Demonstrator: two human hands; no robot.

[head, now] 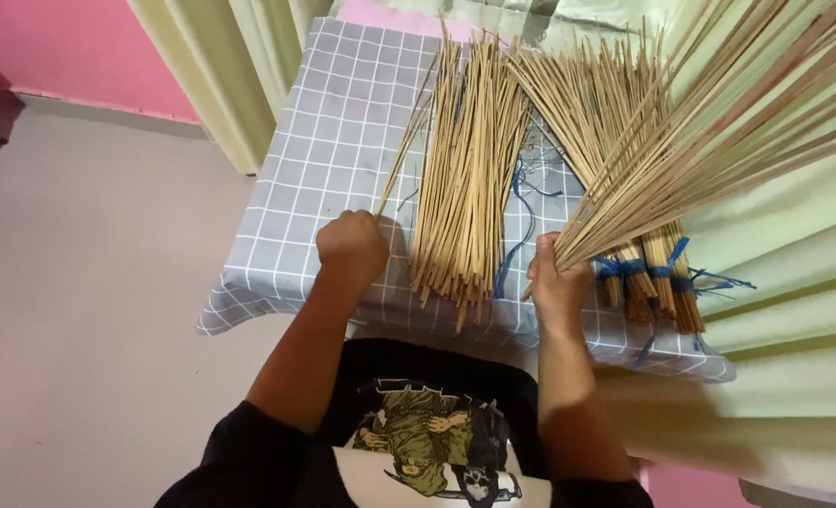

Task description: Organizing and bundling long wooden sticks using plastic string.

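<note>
My right hand grips the lower ends of a bunch of thin bamboo sticks that fans up and to the right. My left hand is closed around a single thin stick that slants up toward a loose pile of sticks lying in the middle of a table under a grey checked cloth. Right of my right hand lie several stick bundles tied with blue string.
Loose blue strings lie between the pile and the bundles. Pale green curtains hang on the right and behind the table. A pink wall and a grey floor are on the left.
</note>
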